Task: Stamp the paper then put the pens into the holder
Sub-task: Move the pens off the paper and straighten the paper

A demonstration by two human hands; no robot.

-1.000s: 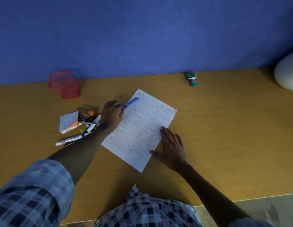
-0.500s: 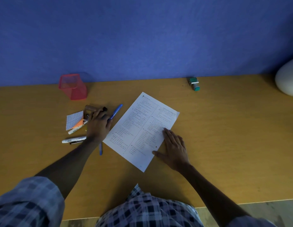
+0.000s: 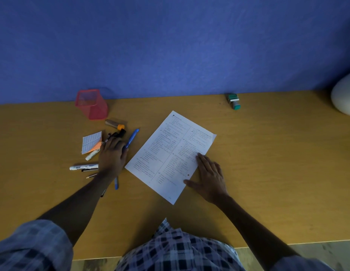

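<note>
The bench (image 3: 268, 153) shows a smooth, matt wood-look top with faint grain. Printed paper (image 3: 174, 155) lies flat and matt on it. The holder (image 3: 91, 104) is red mesh. The blue pen (image 3: 132, 137) looks like glossy plastic. Behind, the wall (image 3: 170, 45) is a rough, fabric-like blue; checked cloth sleeve (image 3: 31, 245).

The printed paper (image 3: 171, 156) lies flat and skewed on my counter (image 3: 268, 153). The green stamp (image 3: 234, 101) lies by the wall. The red mesh holder (image 3: 92, 104) stands upright; blue pen (image 3: 132, 138) and white markers (image 3: 83, 167) lie scattered nearby.
</note>
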